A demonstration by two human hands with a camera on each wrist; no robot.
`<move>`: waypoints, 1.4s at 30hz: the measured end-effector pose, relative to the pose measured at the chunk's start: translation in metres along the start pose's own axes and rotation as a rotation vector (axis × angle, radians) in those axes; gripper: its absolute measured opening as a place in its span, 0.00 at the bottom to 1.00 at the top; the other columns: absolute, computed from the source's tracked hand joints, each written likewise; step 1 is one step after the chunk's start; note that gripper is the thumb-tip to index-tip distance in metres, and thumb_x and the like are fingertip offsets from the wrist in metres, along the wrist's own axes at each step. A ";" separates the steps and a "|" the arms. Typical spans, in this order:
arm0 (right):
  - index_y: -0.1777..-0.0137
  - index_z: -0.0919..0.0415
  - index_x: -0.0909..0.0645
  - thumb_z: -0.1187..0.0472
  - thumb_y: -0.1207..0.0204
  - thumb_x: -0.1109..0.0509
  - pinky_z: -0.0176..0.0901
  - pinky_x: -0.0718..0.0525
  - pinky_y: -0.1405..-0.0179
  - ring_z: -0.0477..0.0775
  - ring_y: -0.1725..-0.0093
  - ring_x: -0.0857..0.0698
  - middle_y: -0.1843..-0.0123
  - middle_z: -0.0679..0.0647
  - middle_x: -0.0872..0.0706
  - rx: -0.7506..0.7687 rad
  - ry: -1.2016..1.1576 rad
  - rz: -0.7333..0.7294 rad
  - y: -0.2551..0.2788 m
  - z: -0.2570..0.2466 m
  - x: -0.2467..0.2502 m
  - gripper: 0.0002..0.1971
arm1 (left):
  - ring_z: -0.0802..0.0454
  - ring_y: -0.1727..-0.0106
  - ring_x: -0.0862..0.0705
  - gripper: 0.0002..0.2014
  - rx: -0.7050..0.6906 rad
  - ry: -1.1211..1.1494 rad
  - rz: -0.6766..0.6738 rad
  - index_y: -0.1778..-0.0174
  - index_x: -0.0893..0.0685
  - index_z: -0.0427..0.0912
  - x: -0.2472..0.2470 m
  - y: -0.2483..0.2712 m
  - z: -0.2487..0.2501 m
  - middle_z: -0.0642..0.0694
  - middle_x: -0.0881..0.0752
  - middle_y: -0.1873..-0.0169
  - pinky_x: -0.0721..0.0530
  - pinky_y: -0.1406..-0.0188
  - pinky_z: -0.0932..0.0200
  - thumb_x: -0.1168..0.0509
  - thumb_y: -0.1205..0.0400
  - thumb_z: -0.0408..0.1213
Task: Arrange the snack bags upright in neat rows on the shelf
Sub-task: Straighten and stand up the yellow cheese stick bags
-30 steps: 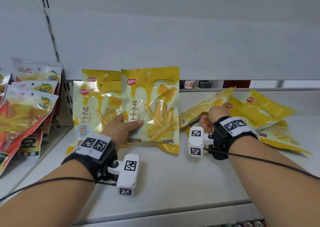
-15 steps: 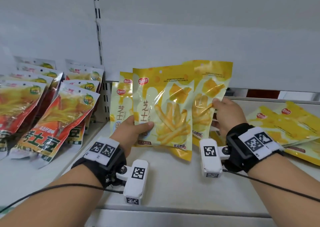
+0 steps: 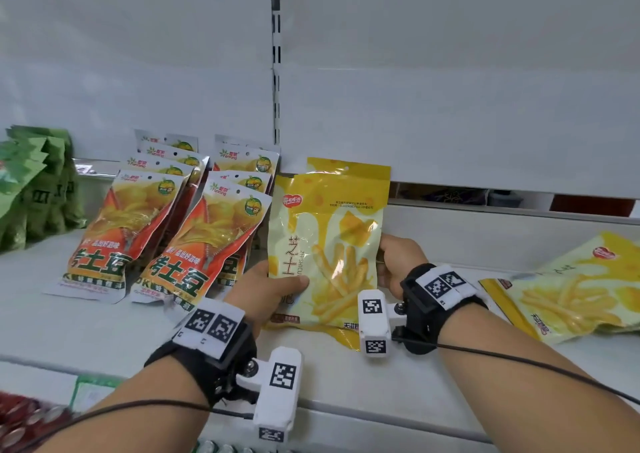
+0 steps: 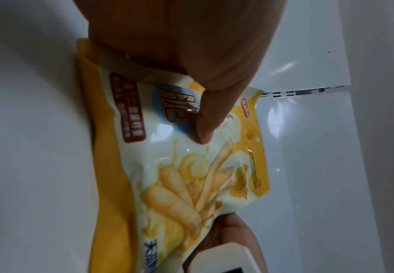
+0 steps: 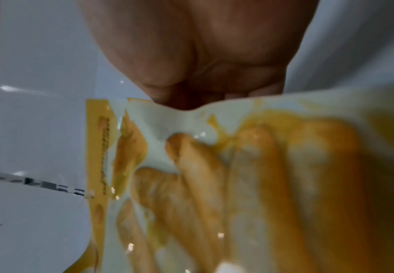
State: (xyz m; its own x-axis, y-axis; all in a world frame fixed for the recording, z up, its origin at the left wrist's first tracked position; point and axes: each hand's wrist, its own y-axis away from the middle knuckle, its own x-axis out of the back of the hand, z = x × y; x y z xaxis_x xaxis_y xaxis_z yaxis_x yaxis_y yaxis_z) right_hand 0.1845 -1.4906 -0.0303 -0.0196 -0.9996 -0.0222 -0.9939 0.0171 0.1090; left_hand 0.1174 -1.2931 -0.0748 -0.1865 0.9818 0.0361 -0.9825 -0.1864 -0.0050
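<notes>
While both hands steady it upright, a yellow snack bag stands on the shelf just right of the orange bag rows — left hand pinching its lower corner, right hand gripping its far edge — apparently to start a new row; more yellow bags lie flat further right.

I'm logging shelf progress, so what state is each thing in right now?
Yellow snack bags: upright, held between both hands.
Left hand: grips the front bag's left edge.
Right hand: holds the bags' right edge.
Orange snack bags: standing in two rows, leaning back.
Loose yellow bags: lying flat on the shelf.
Green bags: standing in a row.
</notes>
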 end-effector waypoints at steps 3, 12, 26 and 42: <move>0.54 0.66 0.16 0.66 0.22 0.39 0.49 0.14 0.70 0.54 0.78 0.16 0.73 0.57 0.14 -0.003 -0.047 0.026 -0.001 0.005 -0.005 0.10 | 0.38 0.50 0.11 0.23 0.018 -0.040 0.052 0.43 0.19 0.41 0.001 -0.003 -0.005 0.39 0.10 0.52 0.14 0.45 0.36 0.21 0.32 0.41; 0.43 0.64 0.19 0.57 0.19 0.41 0.49 0.15 0.60 0.60 0.56 0.14 0.45 0.64 0.14 -0.002 -0.033 0.016 0.010 -0.004 0.004 0.14 | 0.42 0.37 0.18 0.48 -0.078 -0.242 0.109 0.20 0.40 0.44 0.009 -0.007 0.005 0.43 0.21 0.31 0.18 0.38 0.41 0.22 0.32 0.49; 0.42 0.75 0.24 0.57 0.17 0.41 0.41 0.31 0.68 0.51 0.68 0.29 0.40 0.79 0.23 0.129 0.129 0.392 0.041 -0.016 0.096 0.18 | 0.50 0.41 0.24 0.12 -0.429 -0.139 0.057 0.46 0.23 0.56 -0.069 -0.017 0.064 0.49 0.22 0.39 0.25 0.43 0.54 0.30 0.23 0.44; 0.33 0.71 0.27 0.67 0.22 0.39 0.41 0.20 0.72 0.52 0.66 0.19 0.56 0.59 0.20 -0.074 0.175 0.661 0.078 0.007 0.294 0.18 | 0.44 0.34 0.22 0.17 -0.230 -0.465 -0.448 0.31 0.21 0.42 -0.288 -0.023 0.045 0.41 0.19 0.34 0.27 0.37 0.57 0.36 0.17 0.36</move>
State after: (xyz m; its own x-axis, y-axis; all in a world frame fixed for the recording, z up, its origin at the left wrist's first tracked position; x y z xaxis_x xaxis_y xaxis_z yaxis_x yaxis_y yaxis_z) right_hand 0.1002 -1.7833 -0.0349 -0.5955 -0.7688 0.2330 -0.7688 0.6295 0.1124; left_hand 0.1942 -1.5730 -0.0399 0.2076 0.8351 0.5094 -0.9496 0.2971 -0.1001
